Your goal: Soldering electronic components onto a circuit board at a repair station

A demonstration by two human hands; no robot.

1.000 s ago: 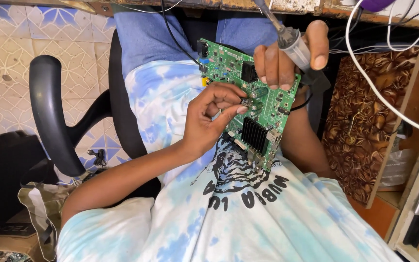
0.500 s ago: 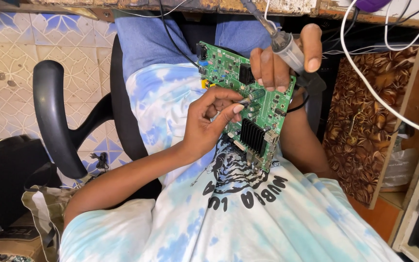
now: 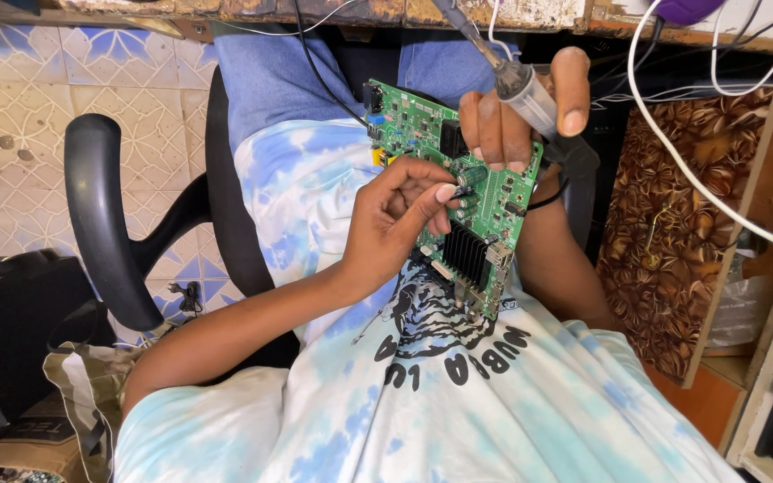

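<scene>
As the green circuit board (image 3: 458, 192) rested tilted over the seated person's lap, the left hand (image 3: 391, 224) pinched a small component on the board's middle, fingertips pressed together as if to steady it; the right hand (image 3: 516, 112) gripped the board's upper edge while curling round a soldering iron (image 3: 521, 85); beside the board, the chair armrest (image 3: 100, 224) curved.

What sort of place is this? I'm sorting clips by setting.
Probably a small electronics repair bench in a home or shop. The left hand pinches a part on a green circuit board, the right hand holds the board and a soldering iron, and loose white cables hang beside a worn desk edge.
</scene>
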